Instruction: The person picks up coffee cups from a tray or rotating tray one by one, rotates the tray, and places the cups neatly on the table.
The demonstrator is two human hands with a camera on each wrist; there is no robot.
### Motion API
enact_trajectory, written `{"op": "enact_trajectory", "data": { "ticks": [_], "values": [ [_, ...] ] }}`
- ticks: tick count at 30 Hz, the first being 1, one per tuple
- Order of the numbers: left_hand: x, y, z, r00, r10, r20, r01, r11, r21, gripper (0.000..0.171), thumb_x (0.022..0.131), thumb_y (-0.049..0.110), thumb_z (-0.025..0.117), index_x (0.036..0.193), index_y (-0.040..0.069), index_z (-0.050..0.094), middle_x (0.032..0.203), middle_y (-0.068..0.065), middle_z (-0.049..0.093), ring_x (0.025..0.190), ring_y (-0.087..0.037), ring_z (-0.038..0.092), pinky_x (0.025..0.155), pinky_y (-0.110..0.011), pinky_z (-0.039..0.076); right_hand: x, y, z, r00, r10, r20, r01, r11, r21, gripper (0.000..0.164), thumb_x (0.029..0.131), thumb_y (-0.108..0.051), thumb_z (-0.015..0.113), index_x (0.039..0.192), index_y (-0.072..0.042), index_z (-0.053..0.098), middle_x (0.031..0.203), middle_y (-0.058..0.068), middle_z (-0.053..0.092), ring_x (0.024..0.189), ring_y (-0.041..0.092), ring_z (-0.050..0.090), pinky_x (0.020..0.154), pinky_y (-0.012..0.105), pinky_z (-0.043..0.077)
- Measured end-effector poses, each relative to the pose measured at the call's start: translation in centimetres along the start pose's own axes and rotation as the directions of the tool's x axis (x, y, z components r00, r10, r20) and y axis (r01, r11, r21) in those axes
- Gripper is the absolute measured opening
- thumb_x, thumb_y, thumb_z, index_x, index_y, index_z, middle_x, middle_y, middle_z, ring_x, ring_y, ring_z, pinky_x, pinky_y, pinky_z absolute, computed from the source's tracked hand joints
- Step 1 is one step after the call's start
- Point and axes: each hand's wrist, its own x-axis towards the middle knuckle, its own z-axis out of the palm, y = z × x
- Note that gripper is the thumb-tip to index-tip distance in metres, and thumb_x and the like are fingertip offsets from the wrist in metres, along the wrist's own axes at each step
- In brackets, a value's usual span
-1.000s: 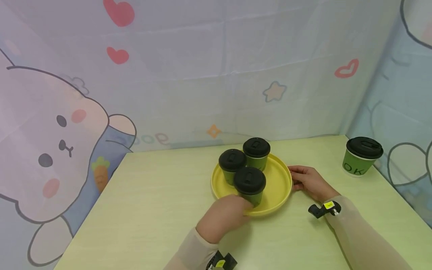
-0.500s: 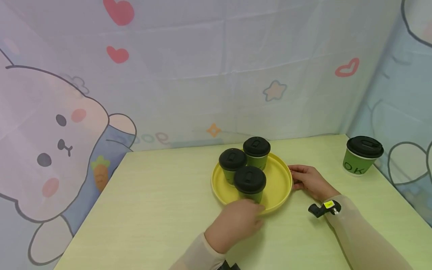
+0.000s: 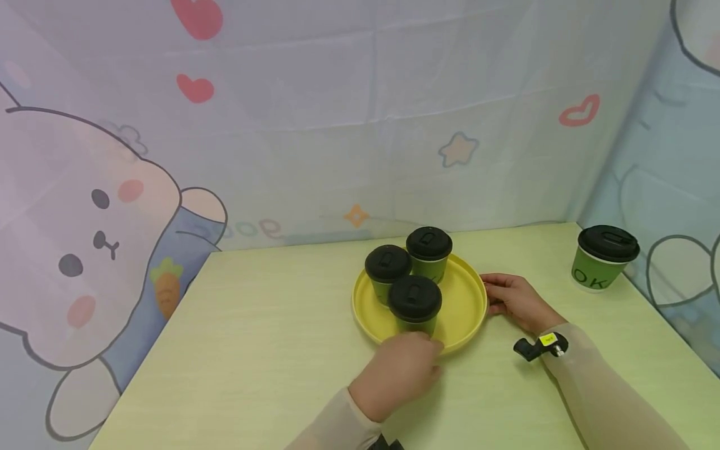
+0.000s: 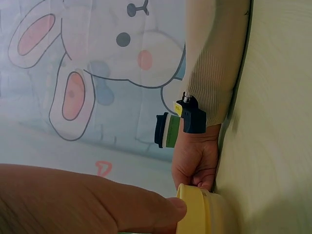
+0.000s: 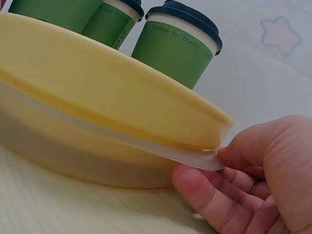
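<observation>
A round yellow tray (image 3: pixel 462 300) carries three green paper cups with black lids: a front cup (image 3: pixel 415 306), a left cup (image 3: pixel 387 269) and a back cup (image 3: pixel 429 253). At the tray's near rim is my left hand (image 3: pixel 398 375); its thumb lies on the rim in the left wrist view, and its other fingers are hidden. My right hand (image 3: pixel 517 303) holds the right rim. In the right wrist view its thumb (image 5: pixel 243 148) is at the tray's edge and curled fingers (image 5: pixel 209 195) are beneath. Whether the tray touches the table I cannot tell.
Another green cup with a black lid (image 3: pixel 603 257), marked OK, stands apart at the table's right edge. The pale green table (image 3: pixel 270 325) meets a printed cloth backdrop (image 3: pixel 315 125) behind and at both sides.
My left hand has slid a little to the right along the tray's near rim. My right hand, the tray and the cups look almost unmoved.
</observation>
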Motion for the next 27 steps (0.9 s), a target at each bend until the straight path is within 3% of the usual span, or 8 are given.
{"op": "enact_trajectory", "data": {
  "ticks": [9,20,27],
  "values": [
    [-0.1,-1.2,-0.2,1.0,0.03,0.01,-0.029,0.996,-0.08,0.018,0.091,0.024,0.072,0.079,0.017,0.062,0.07,0.007,0.057,0.064,-0.012,0.057,0.058,-0.027,0.046,-0.2,-0.2,0.2,1.0,-0.004,0.01,0.004,1.0,-0.004,0.052,0.106,-0.015,0.053,0.145,0.017,0.038,0.116,0.003,0.067,0.09,0.014,0.069,0.075,0.031,0.059],
    [-0.3,-2.2,-0.7,0.995,-0.014,0.099,0.028,0.989,-0.144,0.016,0.091,0.027,0.072,0.081,0.018,0.062,0.072,0.008,0.057,0.066,-0.01,0.055,0.062,-0.027,0.047,-0.4,-0.6,0.4,1.0,0.0,0.014,0.0,1.0,-0.018,0.052,0.106,-0.015,0.052,0.146,0.016,0.038,0.121,0.008,0.065,0.092,0.013,0.069,0.076,0.031,0.059],
    [-0.7,-2.3,-1.2,0.992,-0.033,0.118,0.052,0.986,-0.16,0.016,0.091,0.027,0.071,0.083,0.017,0.063,0.073,0.006,0.059,0.067,-0.012,0.057,0.063,-0.029,0.048,-0.4,-0.7,0.5,1.0,0.009,0.003,-0.008,0.999,-0.031,0.052,0.106,-0.015,0.053,0.146,0.015,0.038,0.121,0.01,0.065,0.091,0.014,0.069,0.076,0.031,0.059]
  ]
}}
